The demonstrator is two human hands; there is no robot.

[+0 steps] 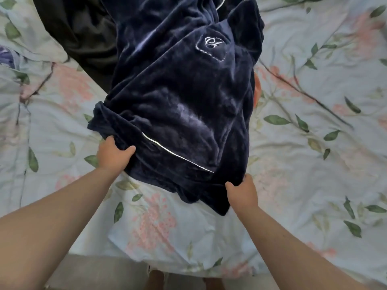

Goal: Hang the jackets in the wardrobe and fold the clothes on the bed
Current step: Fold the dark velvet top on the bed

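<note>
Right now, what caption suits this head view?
The left hand and right hand grip the near edge of a navy garment on floral bedding.

A garment [184,97] lies along the middle of the bed [314,153], running from the near edge away to the far side. Behind it on the left, a second garment [83,38] lies partly beneath it. The left hand [114,153] grips its near left corner, and the right hand [243,193] grips its near right hem. Below the bed's near edge is the floor [100,273].
</note>
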